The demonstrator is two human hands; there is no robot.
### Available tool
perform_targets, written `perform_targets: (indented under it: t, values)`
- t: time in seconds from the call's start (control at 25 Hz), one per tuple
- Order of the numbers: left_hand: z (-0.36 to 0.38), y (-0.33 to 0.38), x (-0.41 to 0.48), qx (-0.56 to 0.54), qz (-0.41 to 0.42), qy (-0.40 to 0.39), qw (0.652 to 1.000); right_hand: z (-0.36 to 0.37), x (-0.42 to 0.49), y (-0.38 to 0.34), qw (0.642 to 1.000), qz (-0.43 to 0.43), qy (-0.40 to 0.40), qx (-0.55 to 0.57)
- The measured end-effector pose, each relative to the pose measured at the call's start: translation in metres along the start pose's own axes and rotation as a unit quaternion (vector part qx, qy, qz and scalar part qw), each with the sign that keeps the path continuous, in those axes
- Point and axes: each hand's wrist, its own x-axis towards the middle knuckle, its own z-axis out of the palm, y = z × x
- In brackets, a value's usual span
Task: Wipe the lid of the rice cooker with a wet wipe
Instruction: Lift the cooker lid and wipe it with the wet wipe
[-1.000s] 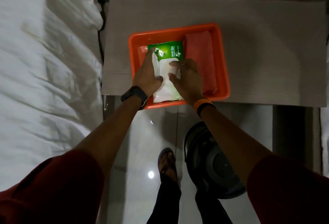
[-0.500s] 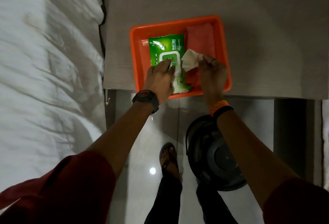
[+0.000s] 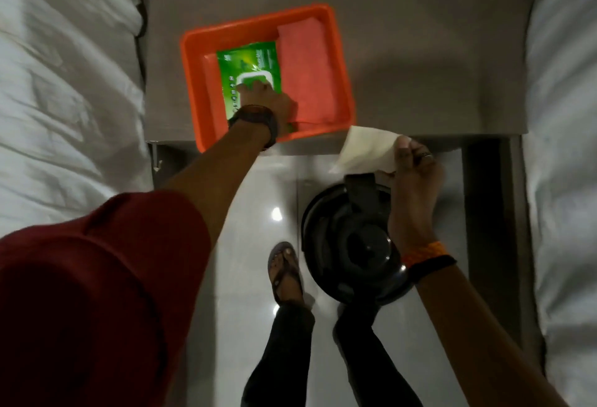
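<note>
1. Wipe's out: your right hand (image 3: 415, 177), right of centre, has the wet wipe (image 3: 366, 151) pinched between thumb and fingers, hanging just above the rice cooker lid (image 3: 349, 241).
2. Left hand (image 3: 268, 96) lies fingers-down, pressing on the wipes pack (image 3: 248, 67) in the orange tray (image 3: 193, 89), upper centre. Not gripping it, afaict.
3. Lid sits bottom centre on the floor. No wipe contact yet.
4. Left to do: the whole wiping.

The left hand (image 3: 268, 99) is reaching forward on a straight arm, its fingers (image 3: 255, 86) pressing down flat. The right hand (image 3: 412, 186) is hanging nearer the body with the wrist bent, its fingers (image 3: 403, 156) pinching the wet wipe (image 3: 365, 151) by one edge.
</note>
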Motion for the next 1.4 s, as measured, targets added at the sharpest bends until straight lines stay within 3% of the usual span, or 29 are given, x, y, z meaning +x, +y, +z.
perform_targets:
  t: [0.04, 0.12, 0.2, 0.24, 0.36, 0.52, 0.6, 0.72, 0.88, 1.0, 1.2, 1.28, 1.4]
  values:
    - [0.004, 0.017, -0.011, -0.047, 0.017, 0.069, 0.996, -0.02, 0.001, 0.008, 1.0, 0.018, 0.015, -0.019]
    - [0.02, 0.064, -0.04, -0.124, 0.085, 0.256, 0.955, -0.059, 0.004, 0.026, 0.997, 0.055, 0.019, -0.041]
    - [0.041, 0.121, -0.066, -0.187, 0.152, 0.344, 0.907, -0.1, 0.006, 0.044, 0.995, 0.092, -0.007, -0.025]
    - [0.049, 0.15, -0.072, -0.222, 0.187, 0.31, 0.905, -0.121, 0.009, 0.053, 0.993, 0.114, -0.022, -0.026]
    - [0.071, 0.22, -0.063, -0.227, 0.293, 0.077, 0.925, -0.179, 0.018, 0.083, 0.986, 0.142, -0.02, -0.082]
    - [0.09, 0.301, -0.031, 0.006, 0.432, -0.04, 0.901, -0.237, 0.038, 0.125, 0.981, 0.075, 0.129, -0.12]
    - [0.105, 0.32, -0.02, 0.074, 0.43, -0.086, 0.896, -0.248, 0.047, 0.144, 0.982, 0.093, 0.133, -0.093]
    - [0.115, 0.319, -0.018, 0.025, 0.427, -0.092, 0.899, -0.241, 0.052, 0.165, 0.983, 0.111, 0.101, -0.108]
    - [0.118, 0.266, -0.04, -0.071, 0.411, -0.093, 0.904, -0.214, 0.034, 0.183, 0.987, 0.045, 0.05, -0.148]
    - [0.123, 0.197, -0.061, -0.122, 0.384, -0.066, 0.913, -0.181, -0.006, 0.201, 0.988, 0.027, -0.077, -0.128]
    - [0.141, 0.126, -0.087, -0.208, 0.323, -0.027, 0.923, -0.099, -0.07, 0.223, 0.944, 0.041, -0.299, -0.136]
    - [0.157, 0.107, -0.091, -0.224, 0.321, -0.017, 0.92, -0.08, -0.035, 0.239, 0.937, 0.012, -0.29, -0.195]
    - [0.172, 0.091, -0.093, -0.23, 0.335, 0.002, 0.914, -0.075, 0.034, 0.25, 0.941, 0.109, -0.18, -0.264]
